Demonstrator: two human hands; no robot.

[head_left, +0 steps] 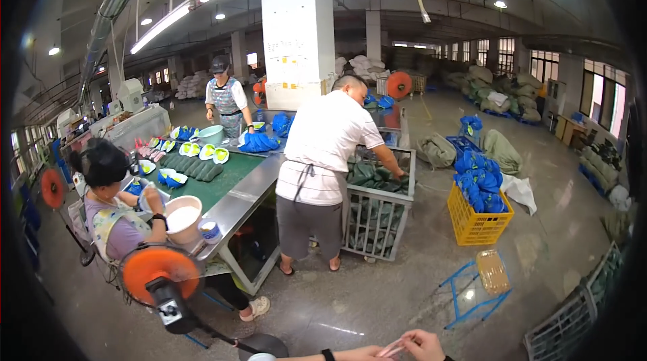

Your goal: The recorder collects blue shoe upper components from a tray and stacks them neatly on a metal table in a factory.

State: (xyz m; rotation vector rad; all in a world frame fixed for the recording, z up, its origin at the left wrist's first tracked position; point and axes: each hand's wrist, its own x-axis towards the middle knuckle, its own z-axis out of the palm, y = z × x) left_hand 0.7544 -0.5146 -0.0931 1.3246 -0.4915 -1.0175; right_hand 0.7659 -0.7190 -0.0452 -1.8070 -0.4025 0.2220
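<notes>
At the lower edge, my left hand (367, 353) reaches in from the left, a black band on its wrist. Beside it is my right hand (422, 345), its fingers curled in a pinch. A small, thin, pale pinkish thing (391, 349) lies between the two hands, its ends at the fingers of both. What kind of thing it is I cannot make out. The lower parts of both hands are cut off by the picture's edge. Just left of my left wrist is a round dark fan base (264, 345).
An orange fan (160, 273) stands at the lower left. One person sits at a green-topped table (232, 167), another stands behind it. A third bends over a grey crate (377, 223). A yellow crate (480, 226) of blue bundles and a blue-legged stool (494, 272) stand right.
</notes>
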